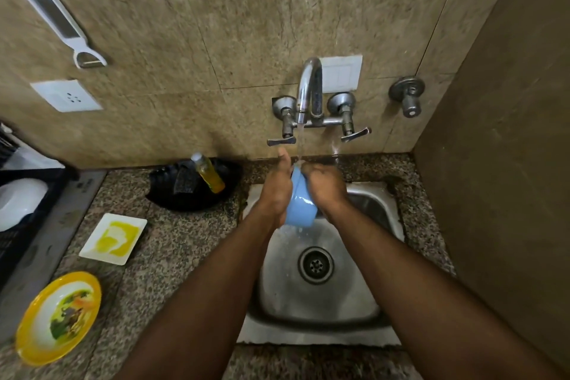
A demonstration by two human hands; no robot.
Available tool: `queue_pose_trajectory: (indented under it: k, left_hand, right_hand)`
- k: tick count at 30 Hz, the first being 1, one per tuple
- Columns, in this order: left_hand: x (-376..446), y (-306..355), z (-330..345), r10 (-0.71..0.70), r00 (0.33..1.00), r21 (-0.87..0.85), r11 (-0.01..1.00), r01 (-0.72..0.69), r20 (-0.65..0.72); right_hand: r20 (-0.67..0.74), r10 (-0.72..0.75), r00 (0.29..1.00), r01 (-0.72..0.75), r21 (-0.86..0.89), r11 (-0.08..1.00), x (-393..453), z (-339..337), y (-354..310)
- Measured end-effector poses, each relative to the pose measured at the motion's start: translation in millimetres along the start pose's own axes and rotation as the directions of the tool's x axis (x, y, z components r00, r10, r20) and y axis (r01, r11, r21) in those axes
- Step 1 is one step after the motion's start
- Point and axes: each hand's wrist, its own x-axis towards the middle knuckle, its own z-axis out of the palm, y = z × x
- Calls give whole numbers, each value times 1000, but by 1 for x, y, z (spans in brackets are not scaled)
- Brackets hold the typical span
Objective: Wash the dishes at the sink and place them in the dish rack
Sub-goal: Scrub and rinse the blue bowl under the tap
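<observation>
A blue cup [298, 203] sits between both hands above the steel sink [314, 296], under the stream from the tap [309, 86]. The left hand [275, 191] wraps its side, thumb raised, a grip clamped on the cup. The right hand [326, 185] curls over the far rim, also gripping it. The cup's long axis runs from near to far, base toward the person, mouth tilted away toward the wall. On the desk [172, 250] to the left lie a white square dish [113, 238] and a yellow plate [58, 318].

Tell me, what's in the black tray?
In the black tray lie a bottle of yellow liquid and a dark sponge. Anything beneath them is hidden.
</observation>
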Motion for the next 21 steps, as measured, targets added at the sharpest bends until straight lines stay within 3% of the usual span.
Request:
queue_pose_trajectory:
  k: [2, 4, 7, 9, 12, 15, 17, 18, 19, 21]
  left_hand:
    - [2, -2, 2, 22, 1000, -12, 1000, -22, -1]
    - [10, -4, -1, -8, 999, -89, 996, 12, 49]
    - [13, 5, -7, -129, 982, -231, 960, 159, 139]
    - [18, 8, -6, -189, 976, -255, 944, 210, 105]
    - [17, 0, -2, -120, 993, -155, 981, 120, 9]
    - [16, -14, -3, 2, 1000, -91, 996, -4, -15]
    - [13, -21, -7, 46, 999, -99, 994, -44, 17]
    - [11, -25, -9, 53, 997, -114, 992, -47, 49]
    - [9, -26, -11, 58, 995, -136, 990, -47, 80]
    - [5, -24, -14, 17, 994, -190, 982, 4, 109]
  right_hand:
    - [-93, -2, 996, -3, -61, 998, 5, 2, -8]
    - [-99, -138, 985, 111, -245, 963, 5, 4, -8]
    - [17, -522, 853, 454, -520, 724, -9, 7, 7]
    - [85, -614, 785, 553, -545, 630, -11, 11, 19]
    - [-30, -503, 864, 424, -498, 756, -9, 14, 14]
    - [-15, -163, 987, 145, -387, 910, 2, 10, -6]
    - [18, 113, 993, -109, -157, 982, 10, 4, -17]
    - [27, 172, 985, -168, -95, 981, 11, 1, -18]
    - [11, 129, 992, -126, -139, 982, 12, 0, -18]
    - [-8, -136, 991, 121, -413, 903, 3, 1, -14]
